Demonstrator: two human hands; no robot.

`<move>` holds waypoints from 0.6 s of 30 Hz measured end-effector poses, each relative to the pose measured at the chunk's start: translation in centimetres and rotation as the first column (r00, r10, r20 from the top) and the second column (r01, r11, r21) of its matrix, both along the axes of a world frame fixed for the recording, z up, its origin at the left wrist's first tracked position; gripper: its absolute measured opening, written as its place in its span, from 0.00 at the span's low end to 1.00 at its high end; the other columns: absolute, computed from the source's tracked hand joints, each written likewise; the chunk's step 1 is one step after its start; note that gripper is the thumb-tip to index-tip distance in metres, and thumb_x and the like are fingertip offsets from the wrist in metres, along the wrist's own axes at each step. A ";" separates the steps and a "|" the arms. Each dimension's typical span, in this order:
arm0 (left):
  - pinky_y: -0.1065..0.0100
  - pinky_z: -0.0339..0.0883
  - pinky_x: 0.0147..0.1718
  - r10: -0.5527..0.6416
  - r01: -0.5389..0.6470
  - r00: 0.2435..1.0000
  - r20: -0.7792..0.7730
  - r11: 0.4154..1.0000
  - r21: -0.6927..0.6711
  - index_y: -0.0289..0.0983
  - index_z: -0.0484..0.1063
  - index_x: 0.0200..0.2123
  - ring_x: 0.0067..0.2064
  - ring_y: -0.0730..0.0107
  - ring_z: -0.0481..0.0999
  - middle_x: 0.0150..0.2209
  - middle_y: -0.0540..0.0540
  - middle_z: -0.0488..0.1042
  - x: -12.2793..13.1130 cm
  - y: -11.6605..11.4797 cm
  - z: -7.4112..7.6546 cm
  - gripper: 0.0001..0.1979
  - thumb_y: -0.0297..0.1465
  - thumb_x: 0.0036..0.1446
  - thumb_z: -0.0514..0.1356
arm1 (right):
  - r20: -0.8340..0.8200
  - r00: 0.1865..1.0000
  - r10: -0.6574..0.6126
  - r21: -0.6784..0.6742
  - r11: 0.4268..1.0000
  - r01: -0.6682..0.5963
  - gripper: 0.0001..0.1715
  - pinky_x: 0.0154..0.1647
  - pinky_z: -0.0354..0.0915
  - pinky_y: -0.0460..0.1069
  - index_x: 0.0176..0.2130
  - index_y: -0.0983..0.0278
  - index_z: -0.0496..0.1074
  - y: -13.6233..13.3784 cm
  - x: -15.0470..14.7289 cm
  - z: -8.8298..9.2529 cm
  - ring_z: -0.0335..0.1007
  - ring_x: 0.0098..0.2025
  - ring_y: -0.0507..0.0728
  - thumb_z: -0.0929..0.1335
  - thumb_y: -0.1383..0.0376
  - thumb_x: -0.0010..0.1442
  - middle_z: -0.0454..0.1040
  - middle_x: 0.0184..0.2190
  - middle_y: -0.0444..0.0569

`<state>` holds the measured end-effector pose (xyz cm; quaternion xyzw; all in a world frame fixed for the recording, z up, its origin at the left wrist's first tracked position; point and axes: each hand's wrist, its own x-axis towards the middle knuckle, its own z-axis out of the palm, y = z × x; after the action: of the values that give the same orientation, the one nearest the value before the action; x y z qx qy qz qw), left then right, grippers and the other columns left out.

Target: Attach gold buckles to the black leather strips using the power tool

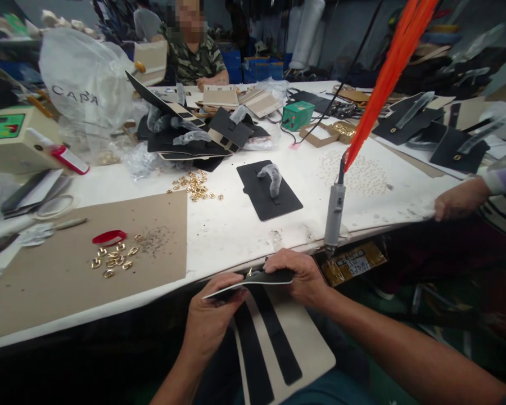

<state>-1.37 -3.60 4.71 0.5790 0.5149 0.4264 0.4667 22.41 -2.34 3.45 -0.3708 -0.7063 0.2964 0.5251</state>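
Note:
A bag panel (pixel 320 343), beige with two black stripes on the side I see, is bent between my hands at the table's front edge. My left hand (pixel 213 315) grips the left end of the fold, thumb underneath and fingers on top. At the right end, my right hand (pixel 301 277) is closed on the same panel. A small gold fitting (pixel 249 273) shows on the dark upper face between my fingers. Just beyond lies a black panel (pixel 270 197) with a plastic-wrapped handle (pixel 272 179). To the right of my right hand, a grey power screwdriver (pixel 334 216) hangs upright.
Gold clasps (pixel 116 259) and a red dish (pixel 109 237) lie on cardboard (pixel 160 225); more gold pieces (pixel 197 185) are behind. Stacked panels (pixel 189 143), a green box (pixel 297 115) and an orange cord (pixel 388 73) are ahead. A co-worker's hand (pixel 461 199) touches the table edge.

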 end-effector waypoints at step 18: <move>0.63 0.80 0.43 -0.129 0.213 0.971 -0.203 0.853 0.476 0.47 0.82 0.46 0.43 0.61 0.85 0.42 0.47 0.85 -1.6 0.3 5.1 0.14 0.23 0.61 0.66 | -0.190 0.814 0.549 -0.652 0.550 -0.523 0.23 0.45 0.74 0.48 0.53 0.59 0.82 6.5 1.3 8.3 0.81 0.44 0.57 0.77 0.53 0.61 0.84 0.42 0.48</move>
<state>-3.00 -3.30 9.81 0.7557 0.3714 0.4516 0.2950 23.74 4.20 11.72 -0.3078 -0.6361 0.6712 0.2241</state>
